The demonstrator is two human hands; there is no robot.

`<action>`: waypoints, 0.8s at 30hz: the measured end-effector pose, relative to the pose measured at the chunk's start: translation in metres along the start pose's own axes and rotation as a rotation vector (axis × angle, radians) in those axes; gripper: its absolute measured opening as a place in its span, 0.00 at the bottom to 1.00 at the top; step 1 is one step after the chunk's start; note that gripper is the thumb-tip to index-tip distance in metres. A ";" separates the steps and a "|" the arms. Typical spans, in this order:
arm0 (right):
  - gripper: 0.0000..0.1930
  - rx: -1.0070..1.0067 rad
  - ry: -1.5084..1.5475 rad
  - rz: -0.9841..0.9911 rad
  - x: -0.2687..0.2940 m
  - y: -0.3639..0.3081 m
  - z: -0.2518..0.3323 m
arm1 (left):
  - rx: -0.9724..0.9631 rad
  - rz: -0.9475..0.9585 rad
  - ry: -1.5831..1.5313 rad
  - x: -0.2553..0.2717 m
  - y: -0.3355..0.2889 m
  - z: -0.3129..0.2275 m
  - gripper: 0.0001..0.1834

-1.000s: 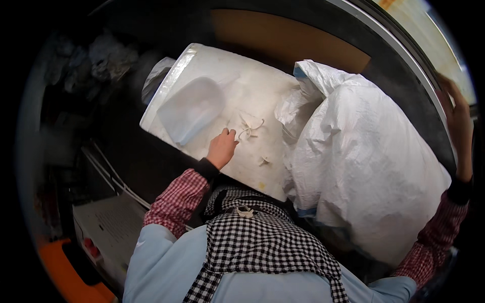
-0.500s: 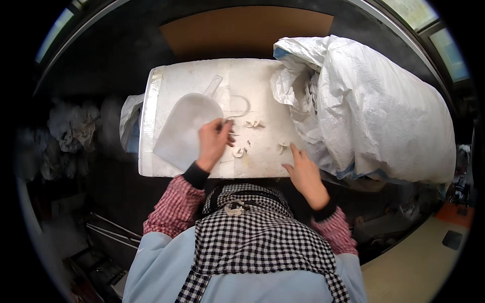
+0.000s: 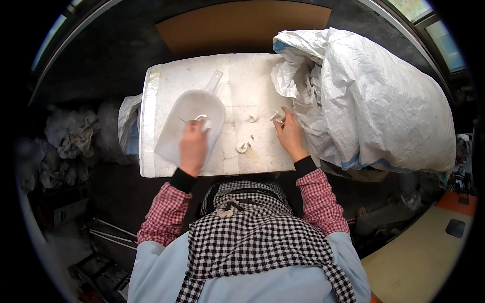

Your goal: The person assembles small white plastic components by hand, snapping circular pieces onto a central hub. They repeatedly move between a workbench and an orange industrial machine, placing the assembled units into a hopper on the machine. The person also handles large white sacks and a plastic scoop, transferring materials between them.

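Note:
A white foam slab [image 3: 252, 81] lies in front of me as a work surface. On its left part rests a white plastic scoop [image 3: 188, 113], handle pointing away. My left hand [image 3: 193, 146] lies over the scoop's near end, fingers closed around a small white curved piece. My right hand [image 3: 290, 135] is at the slab's right edge, pinching small white pieces beside a large white woven sack [image 3: 374, 96]. Two more small white pieces [image 3: 247, 132] lie loose on the slab between my hands.
The big sack fills the right side, its open mouth against the slab. Crumpled plastic bags [image 3: 70, 141] are heaped on the left. A brown board [image 3: 242, 25] lies beyond the slab. An orange and tan floor patch [image 3: 429, 247] shows lower right.
My left hand has moved left onto the scoop with a piece. My right hand has come up from the slab's near edge to the pieces by the sack. The view has shifted.

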State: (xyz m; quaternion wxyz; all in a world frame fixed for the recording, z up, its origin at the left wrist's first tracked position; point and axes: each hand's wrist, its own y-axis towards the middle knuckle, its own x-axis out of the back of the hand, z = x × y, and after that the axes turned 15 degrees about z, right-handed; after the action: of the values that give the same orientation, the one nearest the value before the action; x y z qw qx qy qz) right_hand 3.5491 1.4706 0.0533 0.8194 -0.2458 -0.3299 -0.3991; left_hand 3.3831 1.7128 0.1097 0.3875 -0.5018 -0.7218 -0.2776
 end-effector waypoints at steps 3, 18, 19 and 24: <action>0.18 0.044 -0.212 0.015 0.009 0.020 0.021 | -0.124 0.217 -0.238 -0.040 0.022 -0.033 0.14; 0.12 -0.227 1.375 0.380 0.028 -0.021 0.053 | 0.161 0.527 -1.347 -0.030 0.038 -0.068 0.08; 0.12 -0.197 1.315 0.407 0.032 -0.027 0.061 | 0.167 0.508 -1.376 -0.022 0.030 -0.073 0.08; 0.15 -0.183 1.532 0.541 0.044 -0.040 0.082 | 0.112 0.400 -1.396 -0.002 0.008 -0.088 0.09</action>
State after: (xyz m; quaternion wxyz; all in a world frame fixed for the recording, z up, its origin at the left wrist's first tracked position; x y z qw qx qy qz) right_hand 3.5087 1.4812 0.1449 0.8622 -0.0420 0.4266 -0.2700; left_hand 3.4154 1.6445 0.1562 -0.0948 -0.6636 -0.7085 0.2206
